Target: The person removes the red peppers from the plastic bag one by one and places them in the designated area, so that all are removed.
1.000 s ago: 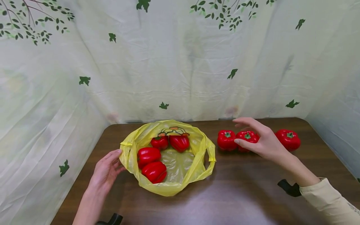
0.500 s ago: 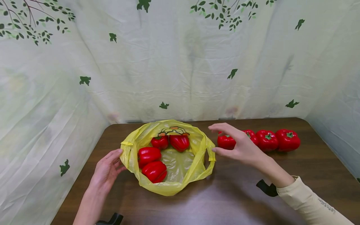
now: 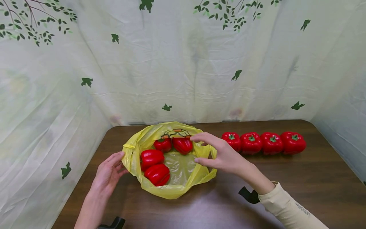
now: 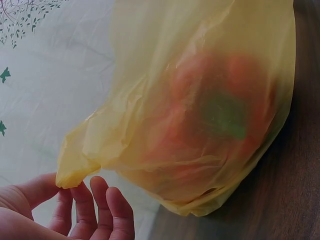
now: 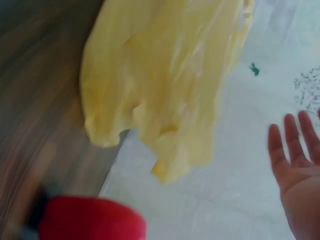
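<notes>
A yellow plastic bag [image 3: 171, 192] stands with its mouth wide open on the wooden table. Several red bell peppers [image 3: 156, 175] lie inside it, along its left and back. My left hand [image 3: 106, 175] pinches the left handle edge of the bag between thumb and fingers, as the left wrist view shows up close. Through the film in that view, a red bell pepper [image 4: 185, 120] shows faintly with its green stem. My right hand [image 3: 221, 153] hovers over the bag's right rim, thumb and fingers apart and holding nothing, and hides part of the right handle.
To the right of the bag, several red bell peppers [image 3: 251, 143] stand in a row, stems up, near the table's back edge. Behind the table [image 3: 300, 178] hangs a pale curtain [image 3: 183, 79] printed with leaves.
My right hand has moved left from over the pepper row to the bag's right rim, uncovering the row. My left hand and the bag's peppers have stayed put.
</notes>
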The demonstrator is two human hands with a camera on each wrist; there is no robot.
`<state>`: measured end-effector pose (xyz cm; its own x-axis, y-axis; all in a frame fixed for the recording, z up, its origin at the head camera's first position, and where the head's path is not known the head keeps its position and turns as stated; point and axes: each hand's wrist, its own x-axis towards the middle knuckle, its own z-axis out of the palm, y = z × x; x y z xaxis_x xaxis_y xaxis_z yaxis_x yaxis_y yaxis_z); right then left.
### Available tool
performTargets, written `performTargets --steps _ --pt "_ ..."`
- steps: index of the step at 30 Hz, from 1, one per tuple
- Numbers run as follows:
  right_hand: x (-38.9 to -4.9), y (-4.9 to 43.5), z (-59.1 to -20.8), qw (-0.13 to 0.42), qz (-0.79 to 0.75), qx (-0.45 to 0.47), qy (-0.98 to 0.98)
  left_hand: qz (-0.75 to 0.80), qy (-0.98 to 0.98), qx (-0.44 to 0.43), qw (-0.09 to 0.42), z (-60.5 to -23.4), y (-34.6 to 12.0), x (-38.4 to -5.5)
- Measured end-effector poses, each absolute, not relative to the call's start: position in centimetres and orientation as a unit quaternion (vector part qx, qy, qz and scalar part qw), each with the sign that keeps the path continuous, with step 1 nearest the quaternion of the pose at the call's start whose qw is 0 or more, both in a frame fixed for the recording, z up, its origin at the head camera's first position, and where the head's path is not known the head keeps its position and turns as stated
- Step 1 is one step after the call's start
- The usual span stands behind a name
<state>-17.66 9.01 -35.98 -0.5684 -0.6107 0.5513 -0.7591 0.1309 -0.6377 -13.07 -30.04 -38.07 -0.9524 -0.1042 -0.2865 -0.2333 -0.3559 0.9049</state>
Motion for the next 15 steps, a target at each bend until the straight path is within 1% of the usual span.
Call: performTargets --steps 7,15 --pt "-17.5 6.6 -36.4 0.029 0.459 0.462 -0.758 0.81 0.566 -0.145 0.042 -38.1 -29.9 -13.1" --pt "-17.6 4.1 -37.2 0.016 0.455 0.485 -0.747 0.807 0.567 -0.159 0.046 -38.0 -29.9 -13.2"
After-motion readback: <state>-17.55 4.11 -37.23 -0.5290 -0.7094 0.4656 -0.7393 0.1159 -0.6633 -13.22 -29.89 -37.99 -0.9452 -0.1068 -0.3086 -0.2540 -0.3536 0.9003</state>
